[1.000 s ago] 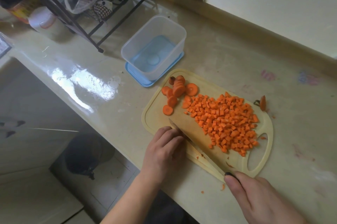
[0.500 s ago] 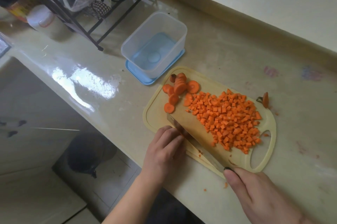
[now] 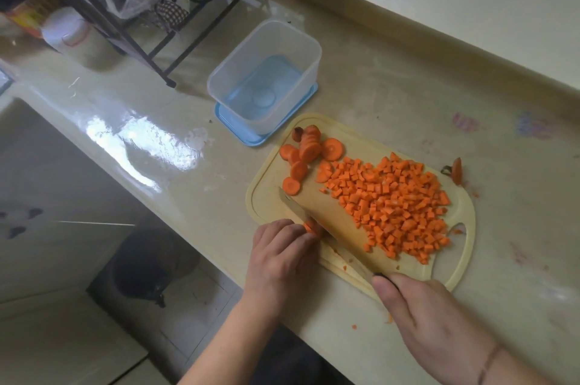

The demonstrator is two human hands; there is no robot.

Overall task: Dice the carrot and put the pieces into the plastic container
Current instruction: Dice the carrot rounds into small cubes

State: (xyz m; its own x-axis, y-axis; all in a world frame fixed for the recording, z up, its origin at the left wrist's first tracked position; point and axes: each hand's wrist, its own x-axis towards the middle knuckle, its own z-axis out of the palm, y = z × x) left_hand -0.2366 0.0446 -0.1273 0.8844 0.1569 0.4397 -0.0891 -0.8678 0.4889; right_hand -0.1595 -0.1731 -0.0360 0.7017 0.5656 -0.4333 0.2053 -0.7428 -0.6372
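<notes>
Container (image 3: 266, 77) bare; dice (image 3: 389, 205) on board (image 3: 464, 262)

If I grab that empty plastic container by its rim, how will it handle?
The plastic container looks thin-walled and empty, so probably light and slightly flexible at the rim. It sits on its blue lid, which may stay behind or slide. Being tall and empty, a sideways push could tip it.

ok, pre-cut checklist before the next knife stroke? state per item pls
1. Right hand grips the knife handle: ok.
2. Left hand pins the carrot piece beside the blade: ok.
3. Left fingers clear of the edge: cannot tell, they sit very close.
4. Cutting board fully on the counter: not ok, its near edge overhangs.
5. Plastic container open and empty: ok.
6. Carrot rounds left to dice: ok, several remain.
</notes>
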